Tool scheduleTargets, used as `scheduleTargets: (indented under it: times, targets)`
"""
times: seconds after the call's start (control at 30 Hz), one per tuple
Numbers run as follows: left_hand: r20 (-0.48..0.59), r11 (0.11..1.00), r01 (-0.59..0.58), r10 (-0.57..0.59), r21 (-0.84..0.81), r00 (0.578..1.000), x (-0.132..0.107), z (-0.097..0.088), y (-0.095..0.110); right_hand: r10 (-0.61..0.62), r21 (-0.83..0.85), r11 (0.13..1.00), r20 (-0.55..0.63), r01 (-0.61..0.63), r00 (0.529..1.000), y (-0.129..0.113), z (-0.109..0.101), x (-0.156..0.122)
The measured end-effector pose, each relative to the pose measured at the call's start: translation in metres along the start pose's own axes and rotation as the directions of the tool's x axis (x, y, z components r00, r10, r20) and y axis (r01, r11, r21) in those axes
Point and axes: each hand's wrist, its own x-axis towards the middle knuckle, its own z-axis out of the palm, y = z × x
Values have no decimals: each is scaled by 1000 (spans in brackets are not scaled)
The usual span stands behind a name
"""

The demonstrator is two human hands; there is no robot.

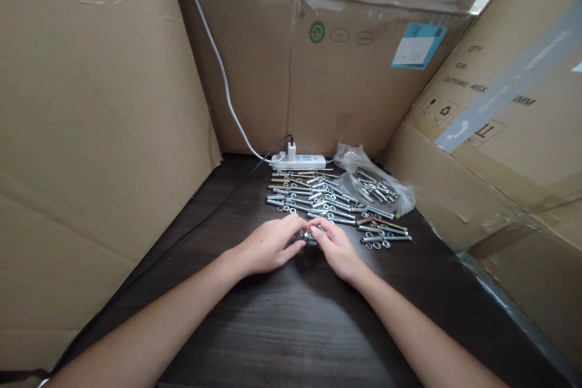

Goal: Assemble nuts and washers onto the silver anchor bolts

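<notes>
My left hand (275,244) and my right hand (335,247) meet low over the dark table, fingertips close together. Between them is a small metal bolt with a nut (306,235), mostly covered by the fingers. The thumb and fingers of my left hand curl around its left end. My right hand pinches it from the right, thumb against forefinger. Just beyond the hands lie rows of metal bolts (339,213) with loose washers and nuts. A separate group with a long bolt (391,238) and several washers (376,245) is right of my right hand.
A clear plastic bag (359,160) with metal sleeves (377,188) lies at the back right. Behind the bolts is a white power strip (297,162); its black cable (218,206) crosses the table's left side. Cardboard walls (245,73) enclose the left, back and right.
</notes>
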Motion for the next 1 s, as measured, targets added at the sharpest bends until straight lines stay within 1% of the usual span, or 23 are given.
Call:
scheduleTargets:
  times: [0.1, 0.17, 0.3, 0.53, 0.73, 0.87, 1.0]
  targets:
    - [-10, 999, 34, -34, -12, 999, 0, 0, 0, -6, -4, 1000, -10, 6, 1000, 0, 0, 0]
    - [7, 999, 49, -49, -4, 999, 1, 0, -1, -10, -4, 1000, -16, 10, 1000, -1, 1, -1]
    - [37, 999, 45, -46, 10, 998, 3, 2, -4, -14, -11, 1000, -13, 14, 1000, -3, 0, -2]
    - [38, 1000, 23, -22, -20, 999, 1, 1, -3, -17, -21, 1000, -13, 17, 1000, -1, -1, 0]
    - [15, 996, 77, -77, -47, 997, 1, 1, -1, -2, -8, 1000, -23, 2, 1000, -2, 0, -1]
    - [41, 997, 63, -62, -34, 997, 2, 5, -6, -6, -19, 1000, -25, 6, 1000, -2, 0, -2]
    - [41, 998, 60, -58, -38, 997, 2, 6, -8, 1, -25, 1000, -17, -2, 1000, -2, -1, -2]
